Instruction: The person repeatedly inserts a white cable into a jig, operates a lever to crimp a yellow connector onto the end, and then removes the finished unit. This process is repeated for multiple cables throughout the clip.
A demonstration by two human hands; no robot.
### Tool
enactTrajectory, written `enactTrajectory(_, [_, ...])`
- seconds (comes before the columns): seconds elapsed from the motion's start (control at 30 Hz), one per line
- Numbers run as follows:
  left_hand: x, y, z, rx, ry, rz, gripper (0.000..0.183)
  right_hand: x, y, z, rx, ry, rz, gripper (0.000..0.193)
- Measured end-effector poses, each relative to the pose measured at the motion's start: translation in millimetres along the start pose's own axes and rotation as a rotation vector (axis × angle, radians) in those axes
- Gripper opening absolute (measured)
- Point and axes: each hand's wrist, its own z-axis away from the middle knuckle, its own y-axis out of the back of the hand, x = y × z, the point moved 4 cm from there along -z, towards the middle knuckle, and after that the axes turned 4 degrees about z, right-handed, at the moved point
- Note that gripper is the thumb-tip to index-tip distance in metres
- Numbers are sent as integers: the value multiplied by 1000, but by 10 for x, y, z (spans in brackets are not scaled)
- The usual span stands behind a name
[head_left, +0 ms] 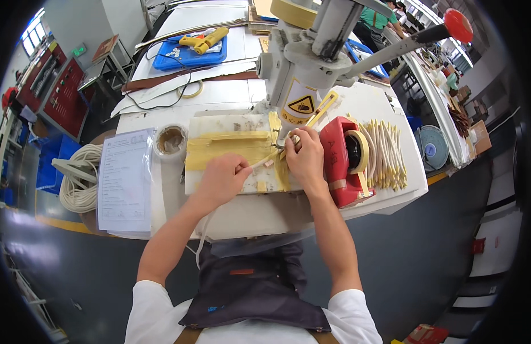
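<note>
My left hand is closed in a pinch on a white cord, whose taped end points toward the press. The rest of this cord hangs over the table's front edge. My right hand is closed beside the cord's end, at the foot of the lever press. From its grip a slim yellow slotted tool, apparently a utility knife, slants up to the right; the fingers hide its lower end. Both hands are over a white board covered partly with yellow tape.
Right of my hand stands a red tape dispenser, then a bundle of yellow-tipped cords. To the left are a tape roll, a printed sheet and a cord coil. Farther back, a blue tray holds a yellow glue gun.
</note>
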Motion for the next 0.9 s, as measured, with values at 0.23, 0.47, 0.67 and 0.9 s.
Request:
enactTrajectory(0.23, [40, -58, -70, -33, 109, 86, 16, 17, 49, -43, -149, -108, -30, 33])
enactTrajectory(0.47, [-82, -123, -98, -73, 211, 303, 13, -1, -3, -26, -87, -41, -39, 26])
enactTrajectory(0.67, [-30, -75, -174, -125, 338, 416, 15, -1, 32, -52, -177, -123, -19, 32])
enactTrajectory(0.9, [-4, -96, -181, -138, 334, 405, 16, 2, 33, -48, -179, -115, -14, 33])
